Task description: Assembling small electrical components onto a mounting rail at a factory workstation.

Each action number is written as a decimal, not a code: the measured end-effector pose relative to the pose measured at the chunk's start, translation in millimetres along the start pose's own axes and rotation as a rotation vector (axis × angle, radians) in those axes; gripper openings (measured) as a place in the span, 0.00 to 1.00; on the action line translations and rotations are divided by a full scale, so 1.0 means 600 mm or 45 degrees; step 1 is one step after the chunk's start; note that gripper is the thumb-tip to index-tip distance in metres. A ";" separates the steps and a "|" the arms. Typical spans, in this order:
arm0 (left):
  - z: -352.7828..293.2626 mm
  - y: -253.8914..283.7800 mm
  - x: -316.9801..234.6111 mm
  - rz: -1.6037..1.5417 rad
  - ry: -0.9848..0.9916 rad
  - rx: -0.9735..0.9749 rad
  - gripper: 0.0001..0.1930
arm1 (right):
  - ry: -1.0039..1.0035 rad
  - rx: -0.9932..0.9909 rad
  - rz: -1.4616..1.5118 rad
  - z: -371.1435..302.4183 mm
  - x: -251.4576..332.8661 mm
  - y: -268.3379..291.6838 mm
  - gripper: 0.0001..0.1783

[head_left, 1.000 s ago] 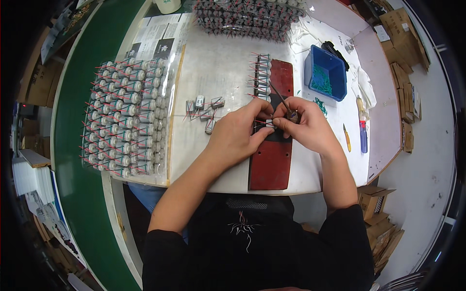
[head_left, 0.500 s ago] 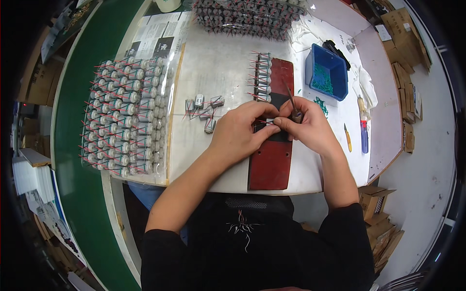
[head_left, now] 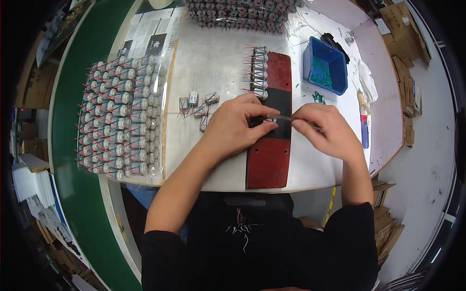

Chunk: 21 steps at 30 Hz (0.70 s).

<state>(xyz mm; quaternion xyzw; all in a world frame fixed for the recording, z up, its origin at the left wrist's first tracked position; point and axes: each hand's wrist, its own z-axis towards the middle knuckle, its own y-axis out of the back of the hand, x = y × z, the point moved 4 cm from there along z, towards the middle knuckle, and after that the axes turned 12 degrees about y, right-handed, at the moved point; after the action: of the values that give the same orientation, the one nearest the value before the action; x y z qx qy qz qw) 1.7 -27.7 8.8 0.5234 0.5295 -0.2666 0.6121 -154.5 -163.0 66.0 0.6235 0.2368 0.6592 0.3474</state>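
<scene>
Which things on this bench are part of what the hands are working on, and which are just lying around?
In use: left hand, right hand, thin metal tool, small motor, red mat, row of motors.

Lying about: blue bin, tray of motors, cardboard boxes.

I saw a mat (head_left: 270,160) lying on the table (head_left: 218,63), a row of motors (head_left: 257,72) at its far left edge, loose motors (head_left: 196,104) left of it, a bin (head_left: 310,60) to its right, and a tray of motors (head_left: 119,119) far left.

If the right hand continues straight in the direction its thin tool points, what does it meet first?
The right hand points its thin tool leftward, so it would probably first meet the small motor under the left hand, though depth is unclear.
</scene>
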 end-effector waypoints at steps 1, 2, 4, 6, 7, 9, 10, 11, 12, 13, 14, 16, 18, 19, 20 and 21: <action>0.000 0.001 0.000 0.029 0.049 0.016 0.13 | 0.038 0.048 -0.149 0.002 0.002 -0.006 0.13; 0.000 -0.001 0.001 0.026 0.052 0.024 0.13 | 0.070 0.095 -0.296 0.002 0.004 -0.013 0.15; 0.001 -0.002 0.003 0.021 0.037 0.006 0.13 | 0.097 0.146 -0.438 0.002 0.003 -0.027 0.17; 0.002 -0.005 0.003 0.016 0.035 0.004 0.13 | 0.011 0.138 -0.636 0.005 -0.006 -0.037 0.20; 0.001 -0.003 0.001 0.013 0.044 0.004 0.13 | -0.027 0.134 -0.737 0.007 -0.011 -0.041 0.22; 0.001 -0.003 0.000 0.006 0.063 0.005 0.13 | -0.040 0.134 -0.746 0.008 -0.021 -0.051 0.23; 0.000 -0.004 0.002 0.004 0.066 0.010 0.13 | -0.052 0.132 -0.758 0.008 -0.027 -0.055 0.24; 0.000 -0.005 0.004 -0.012 0.042 0.008 0.13 | -0.065 0.130 -0.770 0.008 -0.031 -0.058 0.25; 0.000 -0.005 0.005 -0.028 0.019 0.003 0.13 | -0.068 0.134 -0.767 0.010 -0.034 -0.059 0.25; 0.000 -0.006 0.006 -0.044 -0.005 -0.001 0.14 | -0.052 0.126 -0.761 0.011 -0.036 -0.059 0.26; 0.001 -0.006 0.007 -0.047 -0.001 0.003 0.14 | -0.037 0.119 -0.756 0.011 -0.037 -0.060 0.26; 0.002 -0.005 0.007 -0.059 0.016 0.007 0.14 | -0.027 0.115 -0.746 0.013 -0.040 -0.061 0.27; 0.002 -0.002 0.004 -0.066 0.030 0.015 0.14 | -0.046 0.132 -0.703 0.016 -0.040 -0.060 0.28; 0.003 0.000 -0.001 -0.064 0.053 0.031 0.14 | -0.056 0.139 -0.682 0.018 -0.040 -0.059 0.29; 0.003 0.001 -0.004 -0.062 0.075 0.047 0.13 | -0.060 0.142 -0.676 0.021 -0.037 -0.055 0.29; 0.002 0.001 -0.005 -0.060 0.098 0.062 0.13 | -0.094 0.202 -0.653 0.026 -0.035 -0.051 0.30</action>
<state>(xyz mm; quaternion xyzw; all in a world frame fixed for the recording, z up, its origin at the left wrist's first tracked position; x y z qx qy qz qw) 1.9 -29.3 11.7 0.5354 0.5581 -0.2734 0.5719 -134.7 -160.7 31.3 0.5920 0.4250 0.5057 0.4617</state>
